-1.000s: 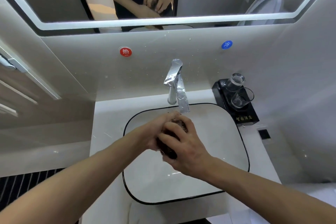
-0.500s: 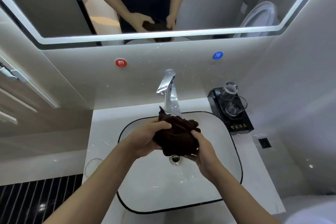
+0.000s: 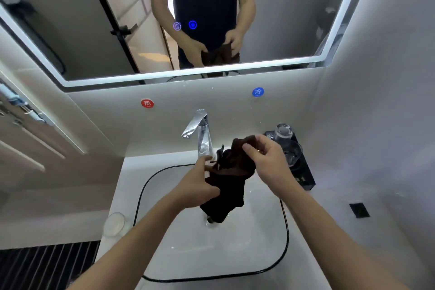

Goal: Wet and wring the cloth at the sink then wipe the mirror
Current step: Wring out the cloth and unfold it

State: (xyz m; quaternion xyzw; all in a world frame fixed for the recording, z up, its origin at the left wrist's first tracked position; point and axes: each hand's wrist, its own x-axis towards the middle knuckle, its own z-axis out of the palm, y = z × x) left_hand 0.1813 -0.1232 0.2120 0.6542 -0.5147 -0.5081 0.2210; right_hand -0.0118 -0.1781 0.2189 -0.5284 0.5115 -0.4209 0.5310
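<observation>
A dark brown cloth (image 3: 227, 186) hangs above the white sink (image 3: 266, 249), over the drain. My left hand (image 3: 200, 186) grips its lower left part. My right hand (image 3: 266, 158) pinches its upper edge, higher and to the right. The chrome tap (image 3: 200, 132) stands just behind the hands; I cannot tell whether water runs. The lit mirror (image 3: 94, 19) fills the wall above and reflects a person in a dark shirt holding the cloth.
A black tray with glass cups (image 3: 289, 148) sits right of the tap. A small round glass dish (image 3: 115, 223) lies on the counter left of the sink. Red (image 3: 147, 103) and blue (image 3: 258, 91) round stickers mark the wall. A dark striped floor shows at lower left.
The cloth was bunched between both hands; now it is pulled open, my right hand lifted up and right with one edge. The view has tilted up, so more mirror shows.
</observation>
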